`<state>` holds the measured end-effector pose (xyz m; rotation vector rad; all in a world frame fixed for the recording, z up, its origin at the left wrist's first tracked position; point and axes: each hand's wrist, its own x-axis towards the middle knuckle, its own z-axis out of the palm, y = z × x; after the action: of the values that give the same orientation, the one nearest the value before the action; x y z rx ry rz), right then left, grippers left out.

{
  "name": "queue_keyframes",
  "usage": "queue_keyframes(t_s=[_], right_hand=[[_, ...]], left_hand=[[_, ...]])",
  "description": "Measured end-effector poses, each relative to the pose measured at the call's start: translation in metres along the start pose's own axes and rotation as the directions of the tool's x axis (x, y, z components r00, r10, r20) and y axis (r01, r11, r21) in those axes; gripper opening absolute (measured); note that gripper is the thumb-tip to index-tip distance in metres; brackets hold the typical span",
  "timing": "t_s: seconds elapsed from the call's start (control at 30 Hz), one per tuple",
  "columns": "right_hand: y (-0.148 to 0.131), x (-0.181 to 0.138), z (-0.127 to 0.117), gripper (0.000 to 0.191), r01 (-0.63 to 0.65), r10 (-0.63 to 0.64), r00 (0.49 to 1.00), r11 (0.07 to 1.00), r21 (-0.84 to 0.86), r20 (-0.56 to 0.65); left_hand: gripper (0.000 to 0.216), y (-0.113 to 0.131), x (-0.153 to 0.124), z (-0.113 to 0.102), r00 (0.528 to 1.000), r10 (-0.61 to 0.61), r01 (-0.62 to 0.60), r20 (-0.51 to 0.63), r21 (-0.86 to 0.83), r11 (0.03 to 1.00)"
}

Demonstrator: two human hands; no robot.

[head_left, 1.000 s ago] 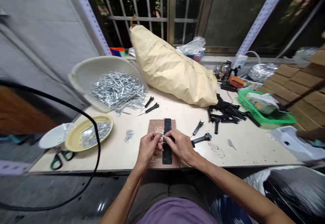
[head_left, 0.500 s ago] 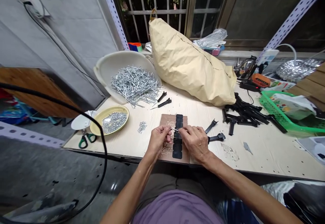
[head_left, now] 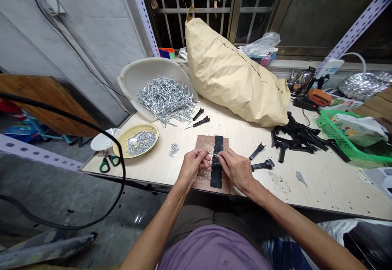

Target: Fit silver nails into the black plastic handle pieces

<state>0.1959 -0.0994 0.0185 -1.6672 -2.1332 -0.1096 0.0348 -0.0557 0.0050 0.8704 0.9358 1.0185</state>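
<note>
My left hand (head_left: 192, 166) and my right hand (head_left: 234, 167) meet over a small brown board (head_left: 203, 145) at the table's near edge. Between their pinched fingertips runs a thin metal pin (head_left: 211, 153). My right hand also seems to grip a small black plastic piece, mostly hidden by the fingers. A row of several black pads (head_left: 217, 160) runs down the board under both hands. Tiny metal bits lie scattered on the board by my left hand.
A cream basin (head_left: 134, 78) spills a heap of metal pins (head_left: 165, 98). A yellow plate (head_left: 136, 140) holds small metal parts, with green scissors (head_left: 108, 163) beside it. A tan paper sack (head_left: 232, 74), black plastic parts (head_left: 297, 137) and a green basket (head_left: 346, 139) stand behind.
The view has swung left and steadied. Both hands stay pinched together over the board, and the metal pin now shows between the fingertips.
</note>
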Motion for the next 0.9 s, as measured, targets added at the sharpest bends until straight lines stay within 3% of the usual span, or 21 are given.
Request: queue_keyframes(t_s=[0.17, 0.37, 0.57, 0.67, 0.9], right_hand=[[-0.0021, -0.0001, 0.0002, 0.025, 0.022, -0.022, 1.000, 0.998, -0.057, 0.002], [-0.0001, 0.0007, -0.0028, 0.025, 0.093, -0.097, 0.995, 0.985, -0.148, -0.020], [-0.0026, -0.0007, -0.0019, 0.026, 0.063, -0.066, 0.998, 0.989, -0.134, -0.013], [-0.0058, -0.0008, -0.0008, 0.028, 0.016, -0.017, 1.000, 0.995, -0.099, -0.009], [-0.0068, -0.0009, -0.0018, 0.021, 0.081, -0.080, 0.997, 0.984, -0.157, 0.015]], left_hand=[[0.034, -0.0060, 0.0001, -0.0031, 0.999, 0.043, -0.043, -0.023, 0.017, 0.999], [0.034, -0.0040, -0.0017, -0.0065, 0.996, 0.088, -0.089, 0.016, 0.219, 0.972], [0.037, -0.0016, -0.0044, -0.0044, 1.000, -0.003, 0.002, 0.008, 0.092, 0.996], [0.037, -0.0039, -0.0042, -0.0040, 1.000, 0.013, -0.013, -0.007, 0.044, 0.999], [0.032, -0.0080, -0.0044, -0.0080, 0.984, 0.172, -0.150, -0.041, 0.318, 0.936]])
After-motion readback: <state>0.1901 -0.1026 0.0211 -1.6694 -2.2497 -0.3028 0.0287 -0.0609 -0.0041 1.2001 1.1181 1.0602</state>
